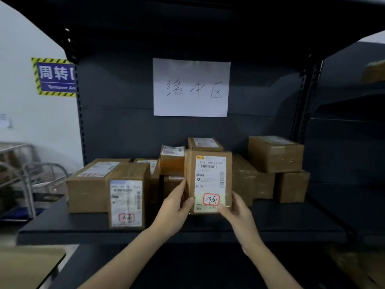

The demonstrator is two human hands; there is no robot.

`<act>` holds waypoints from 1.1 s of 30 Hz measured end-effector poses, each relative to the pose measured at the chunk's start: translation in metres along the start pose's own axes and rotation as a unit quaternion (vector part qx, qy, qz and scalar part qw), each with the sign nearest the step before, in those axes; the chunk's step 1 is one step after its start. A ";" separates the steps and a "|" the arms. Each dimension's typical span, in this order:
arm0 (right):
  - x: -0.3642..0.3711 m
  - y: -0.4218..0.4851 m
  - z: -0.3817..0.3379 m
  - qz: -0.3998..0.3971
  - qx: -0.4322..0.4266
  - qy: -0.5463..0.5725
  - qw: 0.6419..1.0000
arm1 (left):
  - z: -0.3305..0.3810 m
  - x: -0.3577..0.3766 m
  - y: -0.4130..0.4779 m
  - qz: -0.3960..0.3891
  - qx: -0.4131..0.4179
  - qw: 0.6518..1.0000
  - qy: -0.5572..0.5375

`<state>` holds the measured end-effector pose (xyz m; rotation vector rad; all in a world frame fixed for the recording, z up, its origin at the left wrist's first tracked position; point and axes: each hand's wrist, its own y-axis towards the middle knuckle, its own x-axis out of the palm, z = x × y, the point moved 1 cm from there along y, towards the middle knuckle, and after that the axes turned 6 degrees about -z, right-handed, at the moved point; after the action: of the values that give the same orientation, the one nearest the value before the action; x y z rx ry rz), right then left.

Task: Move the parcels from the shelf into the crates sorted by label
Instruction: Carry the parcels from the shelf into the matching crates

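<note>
Parcel (pixel 209 180) was upright at front of shelf (pixel 270 226), label facing camera, red-circled mark near label bottom. Left hand (pixel 177 207) gripped lower left edge, fingers (pixel 181 189) clamped round it. Right hand (pixel 237 213) pinched lower right corner. Other parcels (pixel 275 153) sat stacked behind. Paper sheet (pixel 190 87) hung on back panel.

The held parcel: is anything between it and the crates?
No crate is in view, so that cannot be told. The left hand and right hand grip the parcel, in front of the other boxes.
</note>
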<state>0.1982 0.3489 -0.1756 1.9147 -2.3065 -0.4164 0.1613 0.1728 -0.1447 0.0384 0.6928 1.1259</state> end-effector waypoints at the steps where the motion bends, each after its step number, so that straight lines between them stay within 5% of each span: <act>1: 0.003 -0.001 0.005 -0.018 0.008 -0.018 1.000 | -0.006 0.000 -0.006 0.001 -0.006 1.000 0.019; 15: 0.063 0.010 0.035 -0.067 0.043 -0.189 0.979 | -0.061 -0.016 -0.031 0.008 -0.121 0.988 0.091; 20: 0.072 0.014 0.035 -0.067 0.035 -0.202 0.977 | -0.075 -0.033 -0.044 -0.017 -0.099 0.983 0.152; 27: 0.078 0.024 0.038 -0.073 0.025 -0.219 0.973 | -0.115 -0.087 -0.087 0.040 0.066 0.879 0.471; 33: 0.089 0.031 0.040 -0.077 0.021 -0.243 0.967 | -0.136 -0.128 -0.077 0.076 -0.027 0.854 0.514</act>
<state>0.1409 0.2720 -0.2128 2.2222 -2.4574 -0.9602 0.1203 -0.0112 -0.2180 -0.6125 1.6299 1.2847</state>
